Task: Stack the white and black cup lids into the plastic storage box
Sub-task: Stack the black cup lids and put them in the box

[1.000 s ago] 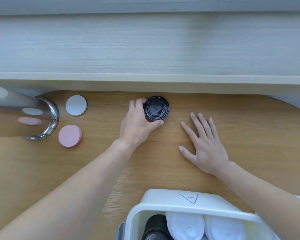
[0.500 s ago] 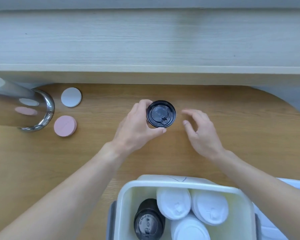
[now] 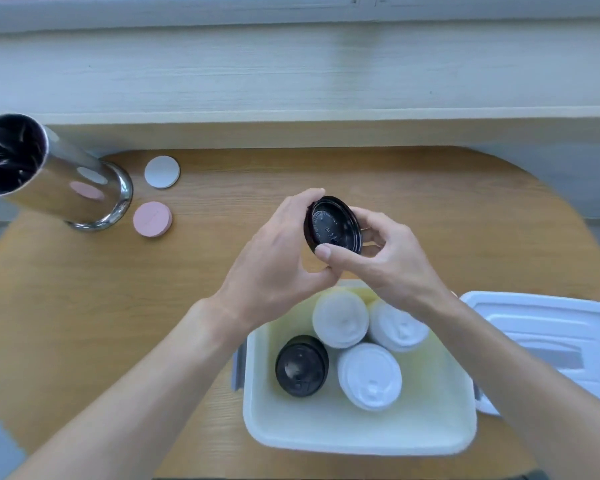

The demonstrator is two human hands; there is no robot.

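A black cup lid [image 3: 333,225] is held tilted in the air above the table, just beyond the plastic storage box [image 3: 357,434]. My left hand [image 3: 278,268] grips its left edge, and my right hand [image 3: 385,258] pinches its right and lower edge with thumb and fingers. Inside the box stand a stack of black lids [image 3: 301,366] at the left and three stacks of white lids [image 3: 369,375] to its right.
The box's white cover [image 3: 548,334] lies on the table to the right of the box. A shiny metal cylinder [image 3: 49,174] stands at the far left, with a white disc [image 3: 162,171] and a pink disc [image 3: 152,218] beside it. A raised wooden ledge runs along the back.
The black lid has been lifted off the table and brought toward the box. My right hand has left the tabletop and taken hold of the lid too. The view has tipped down.
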